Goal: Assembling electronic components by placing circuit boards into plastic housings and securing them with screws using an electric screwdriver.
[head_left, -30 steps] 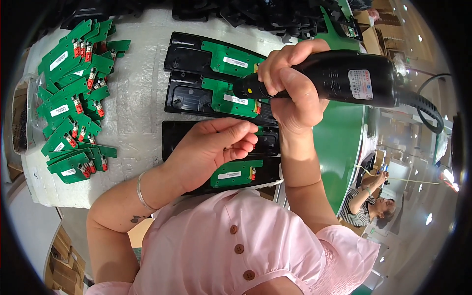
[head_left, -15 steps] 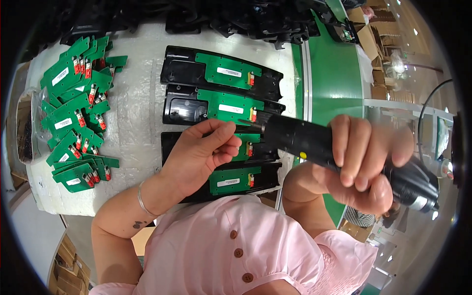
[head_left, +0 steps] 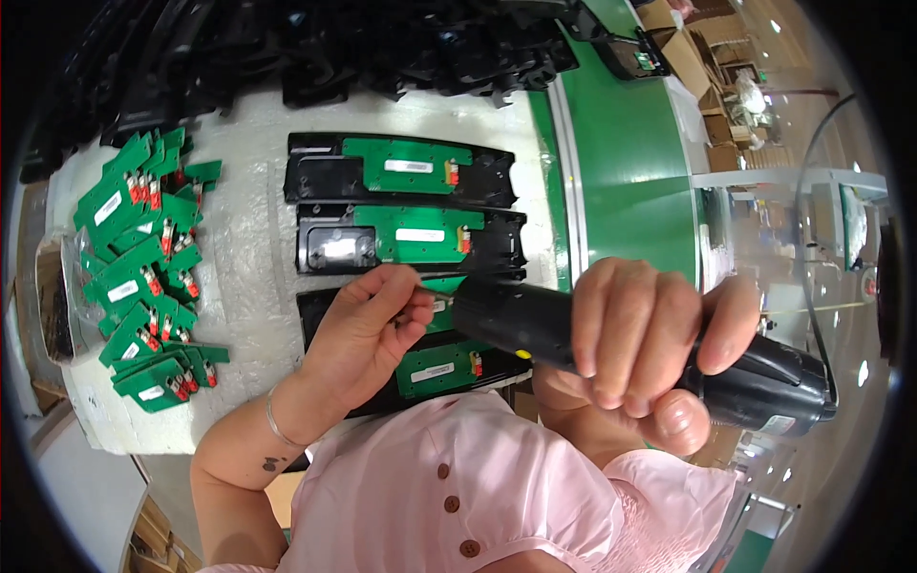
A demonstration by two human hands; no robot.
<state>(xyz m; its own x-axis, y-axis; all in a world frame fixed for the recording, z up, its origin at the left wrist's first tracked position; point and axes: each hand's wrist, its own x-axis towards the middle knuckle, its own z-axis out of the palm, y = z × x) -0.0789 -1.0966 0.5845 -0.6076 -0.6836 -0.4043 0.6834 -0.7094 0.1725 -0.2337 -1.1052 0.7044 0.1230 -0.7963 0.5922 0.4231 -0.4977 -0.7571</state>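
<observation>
My right hand [head_left: 640, 349] is wrapped round a black electric screwdriver [head_left: 516, 327], which lies nearly level and points left. Its thin metal bit [head_left: 441, 297] meets the pinched fingertips of my left hand [head_left: 358, 329]; whatever they hold is too small to name. Below and beyond my hands, several black plastic housings [head_left: 320, 177] lie in a column. Each visible housing carries a green circuit board [head_left: 435, 222] with a white label and a red-and-yellow connector [head_left: 464, 239]. The third housing is partly hidden by my left hand and the screwdriver.
Loose green circuit boards [head_left: 119, 244] are heaped at the left on the white padded table top [head_left: 248, 239]. A dark pile of black plastic parts [head_left: 315, 48] fills the far edge. A green surface [head_left: 626, 181] runs along the right. A cable [head_left: 807, 220] trails from the screwdriver.
The screwdriver and my right hand have moved left and down, and its bit now meets my left fingertips. The view has shifted, so the housings appear lower and farther left.
</observation>
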